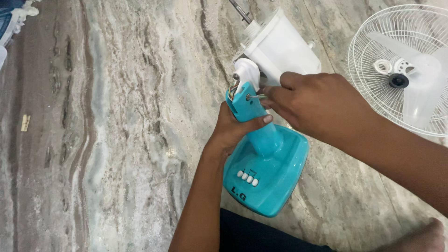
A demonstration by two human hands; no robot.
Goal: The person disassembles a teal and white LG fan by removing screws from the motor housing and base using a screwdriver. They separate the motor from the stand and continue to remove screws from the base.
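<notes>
A teal fan stand with a row of white buttons rests on the marble floor in front of me. My left hand is wrapped around its teal neck just below the joint. My right hand pinches a small metal screw or pin sticking out of the side of that neck. Above the joint sits the white motor housing, tilted away from me, with a metal shaft poking out at its far end.
A white wire fan guard with a translucent blade lying in it sits on the floor at the right. A small tan scrap lies far left. My foot shows at the bottom right, and cloth at the top left.
</notes>
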